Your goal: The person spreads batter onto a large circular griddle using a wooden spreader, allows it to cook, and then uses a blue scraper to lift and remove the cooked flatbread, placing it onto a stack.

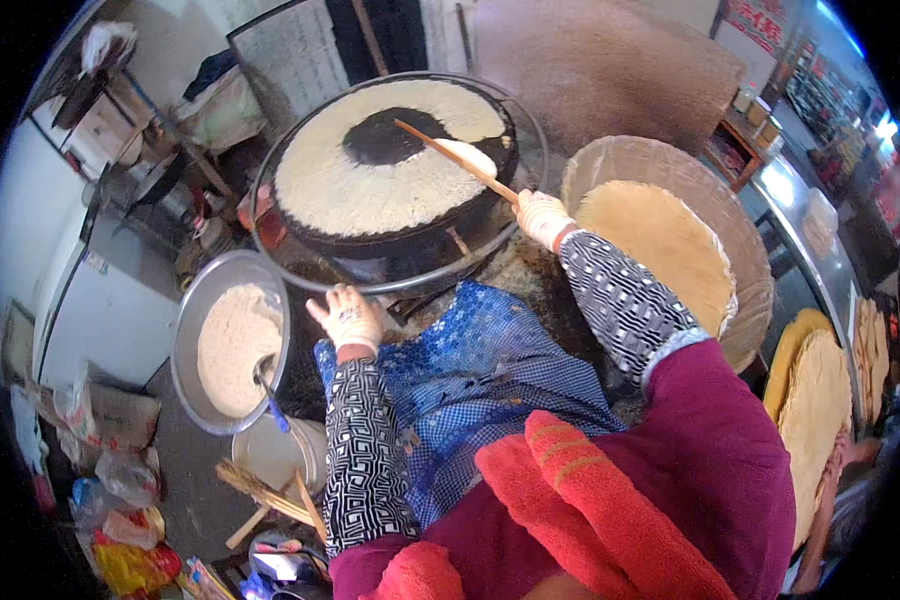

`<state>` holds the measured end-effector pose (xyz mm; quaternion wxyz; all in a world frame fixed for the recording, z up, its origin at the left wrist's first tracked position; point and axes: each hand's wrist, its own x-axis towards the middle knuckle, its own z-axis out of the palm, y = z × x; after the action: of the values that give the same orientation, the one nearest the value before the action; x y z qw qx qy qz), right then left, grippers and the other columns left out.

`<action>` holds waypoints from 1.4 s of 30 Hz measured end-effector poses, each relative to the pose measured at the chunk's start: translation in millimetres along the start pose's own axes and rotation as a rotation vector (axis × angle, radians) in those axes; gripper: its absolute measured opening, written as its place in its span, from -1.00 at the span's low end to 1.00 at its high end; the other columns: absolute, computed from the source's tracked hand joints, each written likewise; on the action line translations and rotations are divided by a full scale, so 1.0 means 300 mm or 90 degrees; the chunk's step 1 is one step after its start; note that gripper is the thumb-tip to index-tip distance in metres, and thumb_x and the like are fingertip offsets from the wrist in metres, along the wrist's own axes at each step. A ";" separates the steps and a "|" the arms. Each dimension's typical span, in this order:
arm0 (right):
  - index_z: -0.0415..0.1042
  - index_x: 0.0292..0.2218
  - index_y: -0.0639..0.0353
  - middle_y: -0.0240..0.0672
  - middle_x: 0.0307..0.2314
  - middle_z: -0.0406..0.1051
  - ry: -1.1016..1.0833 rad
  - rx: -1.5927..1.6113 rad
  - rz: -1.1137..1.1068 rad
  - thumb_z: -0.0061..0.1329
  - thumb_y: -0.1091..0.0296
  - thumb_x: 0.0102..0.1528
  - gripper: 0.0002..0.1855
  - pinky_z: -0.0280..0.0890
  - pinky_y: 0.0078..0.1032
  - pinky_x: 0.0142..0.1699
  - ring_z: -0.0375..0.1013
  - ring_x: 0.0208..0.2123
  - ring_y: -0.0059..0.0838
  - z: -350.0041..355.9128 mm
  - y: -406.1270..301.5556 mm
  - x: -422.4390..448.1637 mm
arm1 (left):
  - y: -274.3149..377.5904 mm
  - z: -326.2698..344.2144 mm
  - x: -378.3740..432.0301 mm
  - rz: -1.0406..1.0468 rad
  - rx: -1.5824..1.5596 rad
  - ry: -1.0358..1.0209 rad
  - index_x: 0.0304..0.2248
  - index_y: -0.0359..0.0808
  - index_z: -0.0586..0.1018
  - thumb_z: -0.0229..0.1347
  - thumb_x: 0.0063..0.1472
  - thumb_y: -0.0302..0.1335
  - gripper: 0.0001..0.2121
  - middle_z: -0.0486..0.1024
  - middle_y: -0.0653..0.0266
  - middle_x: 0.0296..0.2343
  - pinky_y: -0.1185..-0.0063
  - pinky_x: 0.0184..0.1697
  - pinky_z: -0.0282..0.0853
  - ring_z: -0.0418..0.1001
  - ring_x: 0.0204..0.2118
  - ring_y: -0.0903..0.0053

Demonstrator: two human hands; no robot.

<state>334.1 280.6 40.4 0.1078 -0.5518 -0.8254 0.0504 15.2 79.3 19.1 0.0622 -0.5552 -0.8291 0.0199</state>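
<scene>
My right hand (543, 217), in a pale glove, grips the end of a long wooden batter spreader (457, 160). The spreader reaches over a large round black griddle (382, 140), where pale batter (367, 199) lies in a ring around a bare dark middle. A whiter mound of batter (468, 159) lies under the stick. My left hand (351, 321), gloved too, has its fingers spread by the near edge of the metal ring (379, 289) around the griddle; it holds nothing. Left of it, a metal basin (183, 330) contains thick batter and a ladle (268, 382).
At right, a wide lined basket (742, 247) holds round flatbreads (656, 247). More flatbreads (817, 390) stand at far right, near another person's arm (817, 517). A bucket (270, 450), a straw brush (259, 487) and plastic bags (131, 480) are at lower left.
</scene>
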 end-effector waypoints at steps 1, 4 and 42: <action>0.43 -0.28 0.31 -0.02 -0.47 0.52 -0.004 0.012 -0.014 -0.21 0.19 0.21 -0.67 0.42 -0.24 -0.16 0.54 -0.34 -0.05 -0.009 -0.022 -0.022 | 0.031 -0.057 -0.005 0.018 -0.036 -0.039 0.02 -0.33 0.44 0.01 0.15 -0.11 -0.45 0.33 0.15 0.08 -0.06 0.25 -0.32 0.18 0.17 0.31; 0.39 -0.24 0.32 -0.04 -0.43 0.52 -0.092 -0.064 -0.023 -0.20 0.17 0.22 -0.66 0.45 -0.24 -0.23 0.54 -0.34 -0.11 0.001 -0.043 -0.067 | 0.161 -0.060 -0.051 0.091 -0.062 -0.013 0.06 -0.32 0.40 -0.05 0.17 -0.09 -0.43 0.28 0.11 0.12 -0.07 0.26 -0.40 0.14 0.22 0.30; 0.34 -0.26 0.20 0.01 -0.52 0.47 -0.032 -0.049 -0.117 -0.19 0.12 0.22 -0.70 0.37 -0.05 -0.24 0.49 -0.41 0.06 -0.085 -0.045 -0.223 | 0.195 0.055 -0.051 0.144 0.054 0.034 0.16 -0.37 0.25 -0.31 0.28 -0.43 -0.53 0.20 0.08 0.17 0.03 0.31 -0.42 0.09 0.26 0.25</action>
<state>352.5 212.8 59.8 0.0700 -0.4761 -0.8763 0.0225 72.4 88.1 -4.5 0.1054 -0.6422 -0.7578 0.0470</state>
